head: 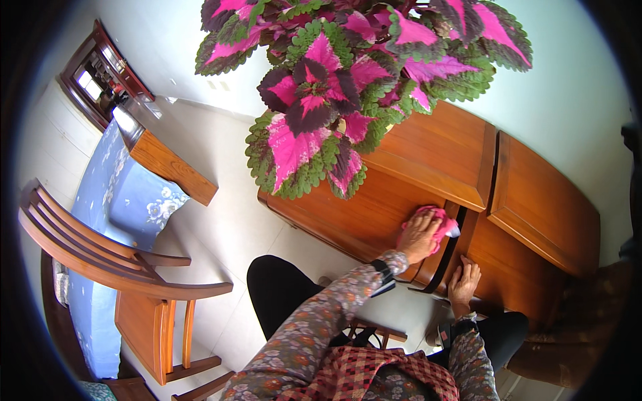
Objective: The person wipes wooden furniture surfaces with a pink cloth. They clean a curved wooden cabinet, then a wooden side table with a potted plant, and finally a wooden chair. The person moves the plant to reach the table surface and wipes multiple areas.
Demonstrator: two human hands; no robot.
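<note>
My left hand (420, 237) presses a crumpled pink cloth (443, 226) against the lower wooden surface of a cabinet (351, 210), near a dark gap between its sections. Part of the cloth is hidden under the palm and fingers; a pale bit sticks out at its right side. To the right of that gap, my right hand (464, 281) rests with its fingertips on the cabinet's near edge, holding nothing. Raised wooden sections (431, 155) stand behind both hands. A potted plant with pink, purple and green leaves (313, 95) hangs over the upper part of the view and hides some of the cabinet.
Left of me stand a slatted wooden chair (165, 285) and a wooden seat with blue floral cushions (135, 195). A small wooden stool (388, 332) is between my legs. Brown material (567, 346) lies at the right, beyond my knee. A pale wall rises behind the cabinet.
</note>
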